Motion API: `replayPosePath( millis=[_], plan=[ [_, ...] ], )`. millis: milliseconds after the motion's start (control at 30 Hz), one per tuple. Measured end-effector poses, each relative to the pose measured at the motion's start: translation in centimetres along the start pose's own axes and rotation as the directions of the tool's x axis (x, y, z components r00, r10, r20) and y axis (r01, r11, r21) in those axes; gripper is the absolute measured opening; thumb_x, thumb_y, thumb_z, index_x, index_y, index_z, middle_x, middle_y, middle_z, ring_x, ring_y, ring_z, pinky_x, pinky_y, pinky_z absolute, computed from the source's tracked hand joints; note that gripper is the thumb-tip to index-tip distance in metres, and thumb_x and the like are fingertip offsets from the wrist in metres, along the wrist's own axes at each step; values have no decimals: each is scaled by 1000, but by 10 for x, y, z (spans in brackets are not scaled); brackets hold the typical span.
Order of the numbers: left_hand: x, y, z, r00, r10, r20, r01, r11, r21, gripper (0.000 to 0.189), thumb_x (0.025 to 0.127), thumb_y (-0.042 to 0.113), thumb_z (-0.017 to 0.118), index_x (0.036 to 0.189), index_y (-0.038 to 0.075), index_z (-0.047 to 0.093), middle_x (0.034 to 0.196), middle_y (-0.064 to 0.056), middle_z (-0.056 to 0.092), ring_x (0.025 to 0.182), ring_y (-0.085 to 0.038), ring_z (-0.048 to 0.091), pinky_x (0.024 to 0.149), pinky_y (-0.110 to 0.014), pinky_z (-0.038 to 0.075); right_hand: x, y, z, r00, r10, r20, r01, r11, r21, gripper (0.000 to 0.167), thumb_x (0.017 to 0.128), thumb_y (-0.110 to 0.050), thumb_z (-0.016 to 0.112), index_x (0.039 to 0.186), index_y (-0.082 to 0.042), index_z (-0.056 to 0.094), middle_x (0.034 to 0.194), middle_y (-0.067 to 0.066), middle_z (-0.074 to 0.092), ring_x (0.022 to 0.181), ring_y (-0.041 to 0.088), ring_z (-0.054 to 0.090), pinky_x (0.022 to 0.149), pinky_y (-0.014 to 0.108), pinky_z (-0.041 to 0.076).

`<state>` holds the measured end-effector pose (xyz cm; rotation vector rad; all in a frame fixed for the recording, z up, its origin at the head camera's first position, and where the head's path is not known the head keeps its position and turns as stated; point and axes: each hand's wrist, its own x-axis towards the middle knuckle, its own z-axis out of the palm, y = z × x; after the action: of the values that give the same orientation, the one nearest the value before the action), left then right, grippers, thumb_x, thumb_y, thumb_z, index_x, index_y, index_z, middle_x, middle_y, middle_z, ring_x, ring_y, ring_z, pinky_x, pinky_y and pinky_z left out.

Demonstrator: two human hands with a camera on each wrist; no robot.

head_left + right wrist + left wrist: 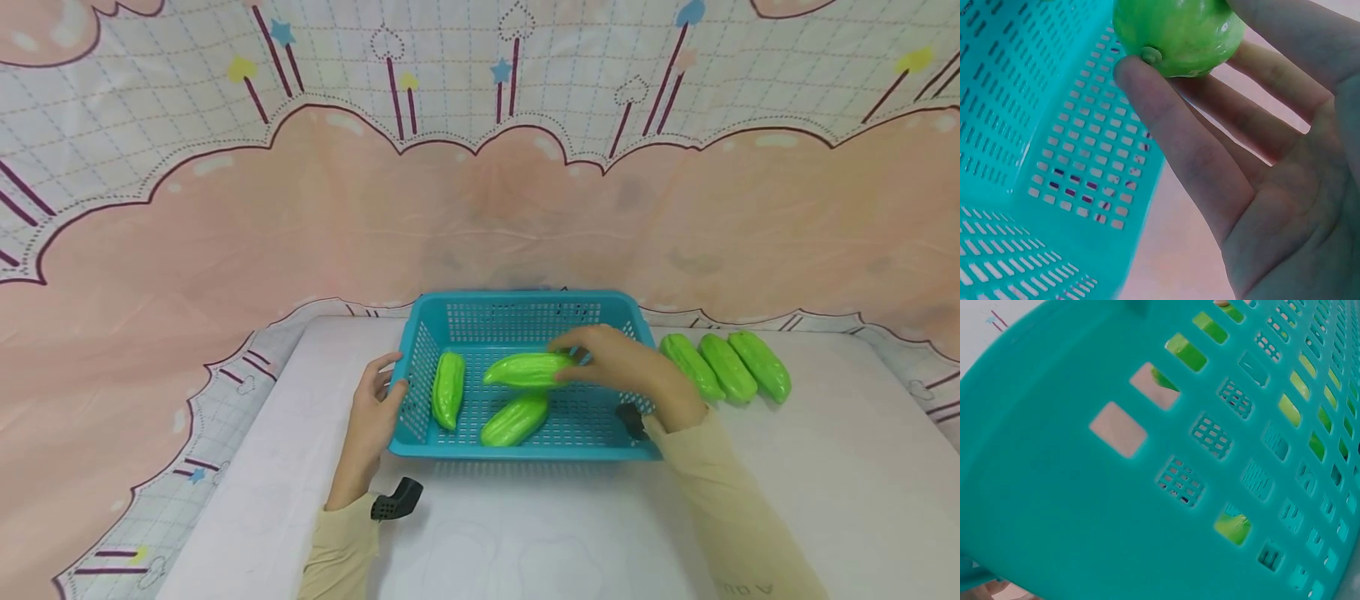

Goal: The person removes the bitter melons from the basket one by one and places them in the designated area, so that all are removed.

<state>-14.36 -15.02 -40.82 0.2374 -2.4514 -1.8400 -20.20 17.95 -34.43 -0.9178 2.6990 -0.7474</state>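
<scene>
My right hand holds a ridged green bitter melon by its right end, above the teal plastic basket. In the right wrist view, the thumb and fingers are around the stem end of this melon. Inside the basket lie two more, one upright along the left side and one slanted near the front, partly under the held one. My left hand grips the basket's left rim. The basket wall fills most of the left wrist view, hiding nearly all of that hand.
Three more bitter melons lie side by side on the white table, right of the basket. A patterned pink and white cloth hangs behind the table. Black wrist devices are worn on both arms.
</scene>
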Motion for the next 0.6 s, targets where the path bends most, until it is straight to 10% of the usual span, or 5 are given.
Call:
replayPosePath(
  millis=[600],
  plan=[
    [1, -2, 0, 1000, 8, 1, -8, 1000, -6, 46, 101, 15, 46, 147, 19, 42, 139, -17, 53, 125, -33, 56, 99, -53, 47, -30, 12, -7, 995, 6, -103, -6, 1000, 8, 43, 91, -23, 72, 126, 0, 64, 121, 13, 69, 101, 26, 67, 85, 40, 56]
  ],
)
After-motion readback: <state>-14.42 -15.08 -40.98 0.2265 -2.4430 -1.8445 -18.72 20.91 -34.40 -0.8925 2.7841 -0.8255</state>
